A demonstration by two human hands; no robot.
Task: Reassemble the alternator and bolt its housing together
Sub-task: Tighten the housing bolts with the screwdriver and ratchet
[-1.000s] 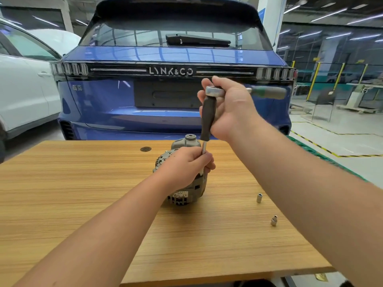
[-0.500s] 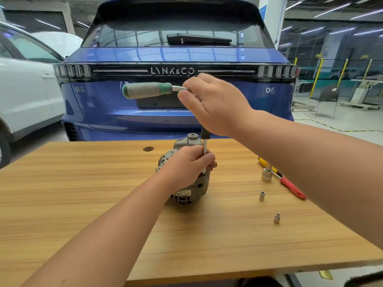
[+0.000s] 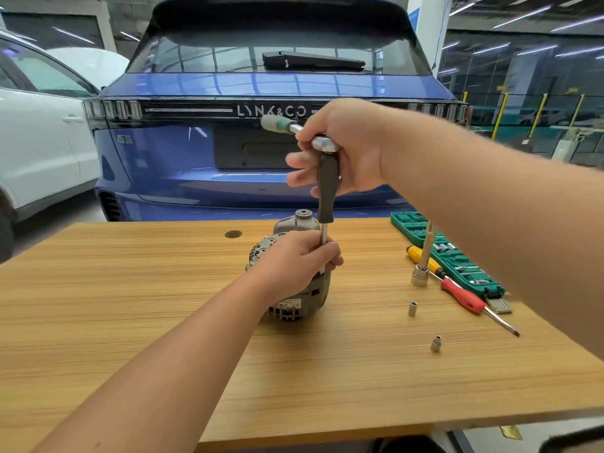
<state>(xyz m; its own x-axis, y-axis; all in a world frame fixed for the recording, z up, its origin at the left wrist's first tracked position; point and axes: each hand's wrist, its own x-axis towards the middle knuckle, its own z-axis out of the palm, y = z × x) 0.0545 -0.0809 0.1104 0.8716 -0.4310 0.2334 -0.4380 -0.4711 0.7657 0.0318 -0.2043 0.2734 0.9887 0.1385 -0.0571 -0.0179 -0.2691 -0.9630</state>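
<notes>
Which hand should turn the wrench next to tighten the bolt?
Probably the right hand: it already grips the ratchet on top of the upright driver. The left hand is busy lower down, pinching the shaft and steadying the alternator.

Bare table is lying left of the alternator; sockets, screwdrivers and case are crowding its right.
</notes>
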